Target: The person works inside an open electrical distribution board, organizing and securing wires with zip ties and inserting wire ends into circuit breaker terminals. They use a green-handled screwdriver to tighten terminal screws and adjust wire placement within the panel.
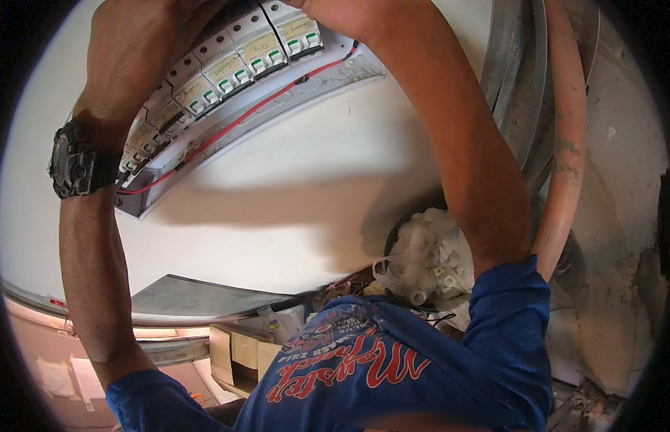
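Note:
Both my arms are raised to a distribution board set in a white wall, at the top of the view. A row of white circuit breakers [223,70] with green-marked switches and handwritten tan labels runs across it. My left hand [144,43], with a black watch [83,160] on its wrist, is over the left and middle part of the row. My right hand [342,14] is at the row's upper right end. The fingers of both hands are mostly out of the frame or hidden, so any hold does not show. A red wire [234,124] runs below the breakers.
A large orange-brown pipe [565,144] and grey conduits [518,72] stand on the right. Below my right arm is a tub of white plastic fittings [439,259]. A grey panel [205,295] lies along the wall's lower part, with a cardboard box [241,353] under it.

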Demonstrator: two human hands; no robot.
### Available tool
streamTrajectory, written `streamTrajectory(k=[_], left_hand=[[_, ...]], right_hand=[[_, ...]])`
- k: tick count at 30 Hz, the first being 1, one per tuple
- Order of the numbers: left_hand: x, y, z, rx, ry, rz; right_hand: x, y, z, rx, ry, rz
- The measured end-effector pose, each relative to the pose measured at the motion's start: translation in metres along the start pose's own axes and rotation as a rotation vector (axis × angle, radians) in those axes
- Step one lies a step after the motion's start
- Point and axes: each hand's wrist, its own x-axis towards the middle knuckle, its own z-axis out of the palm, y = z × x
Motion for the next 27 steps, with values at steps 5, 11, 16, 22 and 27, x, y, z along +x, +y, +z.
streamTrajectory(k=[5, 11, 16, 22, 27], left_hand=[[0.004, 0.002, -0.004, 0.049, -0.006, 0.140], [0.006, 0.026, -0.004, -0.093, -0.061, -0.323], [0.005, 0.024, -0.014, -0.116, 0.049, -0.012], [0.010, 0.032, -0.016, 0.072, -0.058, -0.018], [0.011, 0.031, -0.021, 0.001, -0.034, 0.004]], right_hand=[[-0.023, 0.010, -0.014, -0.497, 0.024, -0.184], [-0.043, 0.000, -0.025, -1.580, 0.112, -0.546], [-0.049, -0.023, -0.013, -1.965, 0.060, -0.243], [-0.063, -0.020, -0.007, -2.017, 0.084, -0.445], [-0.056, -0.033, 0.012, -1.885, 0.144, -0.096]])
